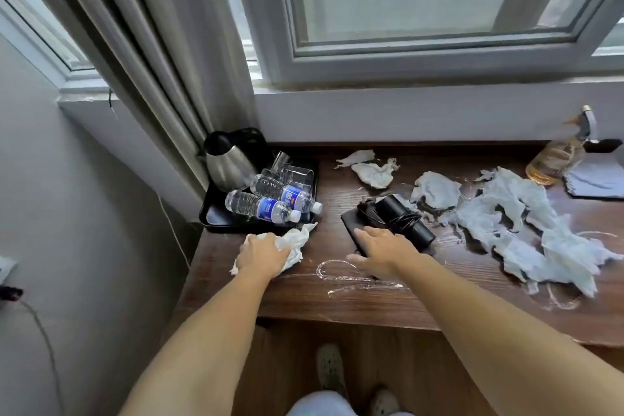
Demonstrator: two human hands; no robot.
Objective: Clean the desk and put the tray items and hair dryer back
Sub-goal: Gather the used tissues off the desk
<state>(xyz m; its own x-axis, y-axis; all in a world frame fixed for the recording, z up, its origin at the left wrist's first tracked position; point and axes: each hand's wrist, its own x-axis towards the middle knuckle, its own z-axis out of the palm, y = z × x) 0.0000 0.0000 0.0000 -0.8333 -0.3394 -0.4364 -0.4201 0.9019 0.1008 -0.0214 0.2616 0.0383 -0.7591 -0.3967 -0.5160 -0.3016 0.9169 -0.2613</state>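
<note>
Step in hand: wiping the desk (pixel 337 311); I judge the clean-up barely begun, since wet streaks (pixel 341 279) shine on the wood between the two hands and used paper lies all over the right side
Left hand: the left hand (pixel 261 255) lies palm down near the desk's left edge; its fingers bend over a wad of tissue (pixel 295 241) and grip it against the wood, just in front of the tray
Right hand: the right hand (pixel 381 252) reaches forward, flat and spread with straight fingers; it holds nothing and rests on the near end of the hair dryer
Hair dryer: the hair dryer (pixel 403 218) lies mid-desk, black, cord wound round it; whether a pouch lies under it I cannot tell
Tray: the tray (pixel 214 218) sits in the back left corner; kettle (pixel 229 162) upright, glasses (pixel 297 176) tipped over, two water bottles (pixel 260 208) lying on their sides
Other clutter: loose tissues (pixel 506 230) strewn to the right; a spray bottle (pixel 553 159) at the far right
Next move: probably lifting or sliding the dryer aside so the wad can sweep the streaks; this calls for a firm hold on the body, with the cord kept from unwinding
</note>
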